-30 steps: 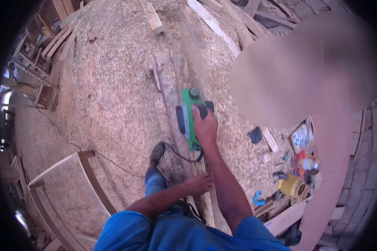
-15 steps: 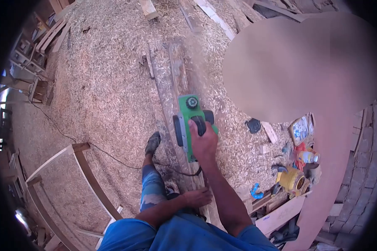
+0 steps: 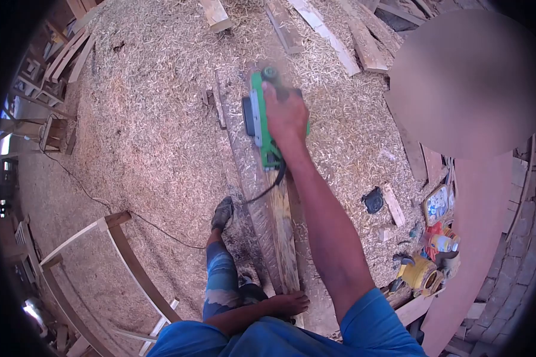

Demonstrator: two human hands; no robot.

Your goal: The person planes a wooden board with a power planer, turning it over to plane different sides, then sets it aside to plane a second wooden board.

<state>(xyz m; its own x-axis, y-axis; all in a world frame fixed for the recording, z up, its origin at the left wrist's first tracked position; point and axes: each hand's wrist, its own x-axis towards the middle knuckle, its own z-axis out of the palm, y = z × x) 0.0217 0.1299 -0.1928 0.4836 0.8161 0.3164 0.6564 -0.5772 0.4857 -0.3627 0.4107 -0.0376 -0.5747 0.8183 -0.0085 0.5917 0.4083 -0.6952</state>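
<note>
My right hand [image 3: 286, 116] is closed round the handle of a green electric planer [image 3: 258, 107], which sits over the far part of a narrow wooden board [image 3: 283, 238]. A black power cord [image 3: 267, 193] trails from the planer's rear. My left hand [image 3: 288, 303] grips the board's near end, close to my body; its fingers are curled, partly hidden underneath. Beneath the narrow board runs a wider plank [image 3: 251, 202]. The stretch of board behind the planer shows pale, streaked wood.
Wood shavings [image 3: 155, 119] cover the ground. On the left stands a wooden frame [image 3: 131, 256], with a cord [image 3: 161, 229] nearby. Right of me lie a yellow power tool [image 3: 420, 273], a bottle [image 3: 442, 243] and a tray [image 3: 438, 204]. Loose boards [image 3: 327, 35] lie ahead. A blurred patch hides the upper right.
My right hand has pushed the planer forward along the board, away from my body, and the arm is stretched further. My left hand stays at the near end.
</note>
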